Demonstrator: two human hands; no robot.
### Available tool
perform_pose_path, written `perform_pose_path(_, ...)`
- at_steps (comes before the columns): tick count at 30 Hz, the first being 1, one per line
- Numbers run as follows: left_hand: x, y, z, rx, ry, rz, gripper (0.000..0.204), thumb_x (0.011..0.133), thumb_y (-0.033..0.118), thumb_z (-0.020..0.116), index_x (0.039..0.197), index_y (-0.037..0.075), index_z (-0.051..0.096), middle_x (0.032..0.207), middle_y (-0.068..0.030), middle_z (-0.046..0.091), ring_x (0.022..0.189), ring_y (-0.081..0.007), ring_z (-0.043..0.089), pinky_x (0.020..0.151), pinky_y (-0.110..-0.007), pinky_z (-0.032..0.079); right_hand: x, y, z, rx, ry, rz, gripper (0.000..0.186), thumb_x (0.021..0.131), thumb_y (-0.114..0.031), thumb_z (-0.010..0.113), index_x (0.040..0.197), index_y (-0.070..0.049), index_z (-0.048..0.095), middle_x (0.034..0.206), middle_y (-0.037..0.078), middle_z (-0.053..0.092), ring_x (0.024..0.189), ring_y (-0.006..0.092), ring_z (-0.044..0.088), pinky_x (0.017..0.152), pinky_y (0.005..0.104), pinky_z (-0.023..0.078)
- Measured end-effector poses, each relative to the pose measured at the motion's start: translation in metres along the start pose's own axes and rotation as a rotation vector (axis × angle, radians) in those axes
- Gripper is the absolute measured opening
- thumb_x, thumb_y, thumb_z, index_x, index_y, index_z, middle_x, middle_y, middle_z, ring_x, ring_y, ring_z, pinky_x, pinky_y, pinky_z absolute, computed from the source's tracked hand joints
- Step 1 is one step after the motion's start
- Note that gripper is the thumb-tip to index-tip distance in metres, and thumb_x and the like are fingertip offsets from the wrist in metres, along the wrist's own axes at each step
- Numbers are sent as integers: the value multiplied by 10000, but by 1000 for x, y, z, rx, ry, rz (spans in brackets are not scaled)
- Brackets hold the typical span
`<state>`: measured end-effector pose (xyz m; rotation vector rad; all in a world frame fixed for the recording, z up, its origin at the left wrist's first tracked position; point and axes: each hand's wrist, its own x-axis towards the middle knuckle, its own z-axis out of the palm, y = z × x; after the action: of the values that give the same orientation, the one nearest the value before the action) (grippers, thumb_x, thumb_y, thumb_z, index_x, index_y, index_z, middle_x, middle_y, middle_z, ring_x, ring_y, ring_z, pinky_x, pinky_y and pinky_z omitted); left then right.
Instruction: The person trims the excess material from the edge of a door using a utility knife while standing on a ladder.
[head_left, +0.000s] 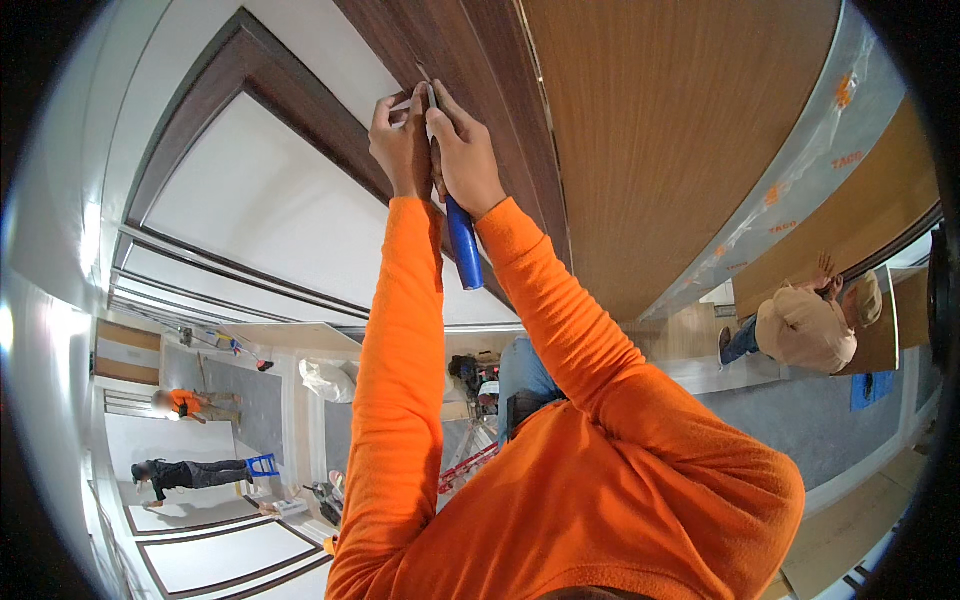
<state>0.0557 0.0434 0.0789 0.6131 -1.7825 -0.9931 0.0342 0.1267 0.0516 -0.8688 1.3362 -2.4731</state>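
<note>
Both my arms, in orange sleeves, reach up to a dark brown wood trim board (480, 60). My right hand (466, 160) is closed around a tool with a long blue handle (463, 245); the handle hangs below the palm. A narrow pale metallic part of the tool shows between my hands and points up at the board. My left hand (402, 150) is beside it, with thumb and fingers pinched close to the tip. What those left fingers grip is too small to tell. Just above the fingertips is a small mark or sliver on the board's surface.
Right of the trim stands a wide brown wood panel (690, 120), then a strip of clear plastic film (800, 200). White panels with dark frames (250, 190) are at the left. A person in beige (805, 325) works at the right; two more people (190, 480) are far left. Tools lie below.
</note>
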Motion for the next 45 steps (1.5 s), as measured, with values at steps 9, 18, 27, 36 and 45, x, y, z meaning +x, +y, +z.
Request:
perform_pose_path(9, -1, -4, -4, -10, -23, 13, 455, 916, 431, 745, 1037, -5, 693, 901, -130, 712, 804, -178, 670, 692, -338, 537, -8, -6, 3, -33, 15, 63, 512, 1030, -188, 495, 1502, 4, 442, 1091, 191, 729, 828, 166, 652, 808, 305, 514)
perform_pose_path(18, 4, -11, 2, 43, 20, 130, 449, 880, 452, 771, 1014, 29, 703, 916, -125, 714, 743, -202, 681, 652, -345, 539, 1, 4, -1, 52, -3, 17, 529, 1055, -225, 484, 1538, -26, 400, 612, -32, 487, 395, 47, 411, 357, 235, 353)
perform_pose_path(27, 1, 2, 0, -65, -13, -36, 414, 892, 456, 754, 1005, 60, 711, 882, -78, 675, 750, -180, 671, 584, -334, 554, -1, -17, -13, 112, -134, 122, 530, 1062, -217, 461, 1551, -34, 374, 612, -12, 515, 365, 58, 416, 342, 239, 359)
perform_pose_path(36, 1, -5, -2, 5, -8, 8, 414, 890, 455, 758, 983, 55, 711, 781, -52, 657, 705, -147, 645, 540, -306, 509, 1, -16, -8, 5, -90, 33, 518, 1062, -204, 465, 1536, -8, 391, 582, -21, 508, 370, 51, 416, 349, 234, 360)
perform_pose_path(45, -2, 9, -1, -117, -56, -133, 423, 893, 416, 755, 1039, 25, 690, 890, -77, 658, 801, -186, 669, 639, -373, 626, 4, -21, -20, 99, -166, 137, 504, 1044, -187, 496, 1515, -17, 440, 637, 8, 570, 424, 64, 490, 455, 258, 443)
